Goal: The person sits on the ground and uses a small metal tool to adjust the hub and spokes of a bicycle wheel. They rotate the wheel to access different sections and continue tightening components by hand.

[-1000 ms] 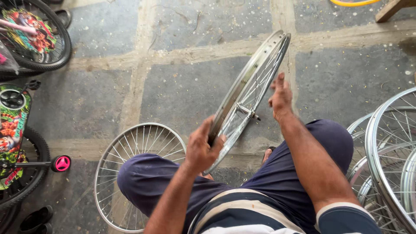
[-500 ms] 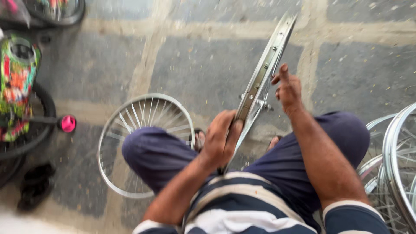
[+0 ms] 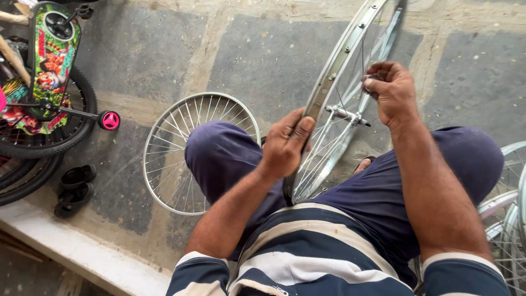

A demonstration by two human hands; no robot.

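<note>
We clamp our left hand [image 3: 285, 143] on the upright wheel rim [image 3: 327, 87], our right hand [image 3: 390, 90] pinching a spoke [image 3: 362, 66], a spare wheel [image 3: 175, 148] flat on the floor.

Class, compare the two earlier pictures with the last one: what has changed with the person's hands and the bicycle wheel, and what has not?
The right hand has left the rim's edge and now pinches among the spokes above the hub. The upright wheel has turned more edge-on. The left hand still grips the rim's lower side. The wheel lying flat by the knee and the child's bicycle have stayed in place.
</note>
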